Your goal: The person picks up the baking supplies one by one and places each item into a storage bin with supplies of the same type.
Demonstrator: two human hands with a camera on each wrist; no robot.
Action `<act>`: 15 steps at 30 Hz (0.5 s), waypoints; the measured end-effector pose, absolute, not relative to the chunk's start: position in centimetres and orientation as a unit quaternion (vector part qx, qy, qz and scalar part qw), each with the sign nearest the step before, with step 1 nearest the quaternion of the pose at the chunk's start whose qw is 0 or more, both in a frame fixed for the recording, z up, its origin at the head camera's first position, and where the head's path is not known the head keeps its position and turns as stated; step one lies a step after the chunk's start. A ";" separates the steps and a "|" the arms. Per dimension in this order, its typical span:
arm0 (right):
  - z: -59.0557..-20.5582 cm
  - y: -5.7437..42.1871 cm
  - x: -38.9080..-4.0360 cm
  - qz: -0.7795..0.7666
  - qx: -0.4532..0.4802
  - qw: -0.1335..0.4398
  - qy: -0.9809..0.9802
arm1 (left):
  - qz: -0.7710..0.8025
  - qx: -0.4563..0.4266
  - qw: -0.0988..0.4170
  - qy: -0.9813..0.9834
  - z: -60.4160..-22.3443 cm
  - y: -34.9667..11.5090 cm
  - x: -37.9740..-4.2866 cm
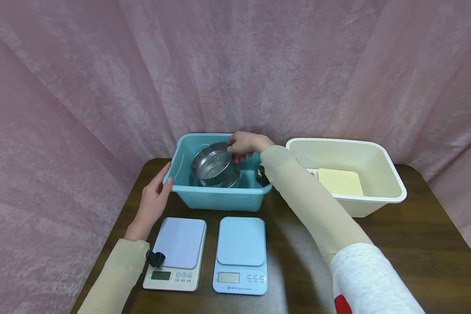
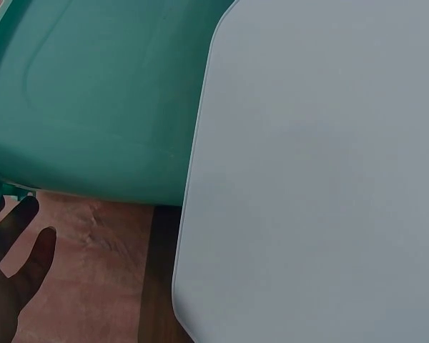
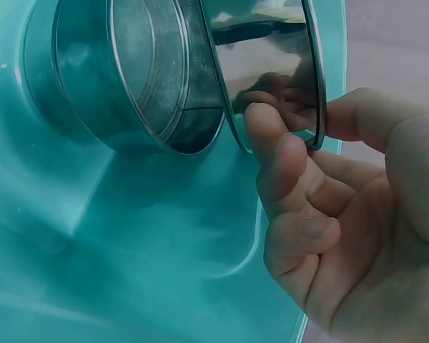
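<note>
A blue plastic tub (image 1: 216,199) stands at the back of the table. Its left rim has my left hand (image 1: 155,198) against it, the fingers spread and fairly straight; in the left wrist view, fingertips (image 2: 30,206) show right at the tub's edge. Over the tub's right part, my right hand (image 1: 245,145) pinches the rim of a shiny round metal tin (image 1: 206,163), which is tilted inside the tub. In the right wrist view, thumb and fingers lie on opposite sides of its wall (image 3: 268,57). Another round metal tin (image 3: 86,78) lies beside it, partly hidden in the head view.
Two kitchen scales, one white (image 1: 180,244) and one light blue (image 1: 241,242), lie in front of the tub. A cream tub (image 1: 349,209) on the right contains a pale yellow block-shaped thing (image 1: 339,182). A pink curtain (image 1: 235,65) hangs close behind the table.
</note>
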State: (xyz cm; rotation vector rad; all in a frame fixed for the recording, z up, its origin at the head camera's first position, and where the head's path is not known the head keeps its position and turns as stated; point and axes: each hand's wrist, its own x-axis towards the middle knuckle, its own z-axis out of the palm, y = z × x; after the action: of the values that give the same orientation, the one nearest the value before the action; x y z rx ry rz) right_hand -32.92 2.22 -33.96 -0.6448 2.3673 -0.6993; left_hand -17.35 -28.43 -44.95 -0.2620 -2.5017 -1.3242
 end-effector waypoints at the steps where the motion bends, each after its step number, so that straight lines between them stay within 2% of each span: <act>1: -34.0 2.2 -32.9 -0.259 -0.241 0.292 0.888 | -0.460 -0.091 0.149 -0.871 -44.9 -28.4 -17.3; 15: -33.9 1.8 -32.7 -0.224 -0.231 0.322 0.890 | -0.460 -0.090 0.146 -0.871 -44.8 -28.3 -17.3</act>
State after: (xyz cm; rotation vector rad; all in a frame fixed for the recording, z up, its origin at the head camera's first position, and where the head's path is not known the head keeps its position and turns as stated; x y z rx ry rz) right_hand -32.68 1.76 -33.89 -0.6057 2.3380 -0.5882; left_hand -17.28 -28.34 -44.79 -0.2595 -2.5077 -1.3256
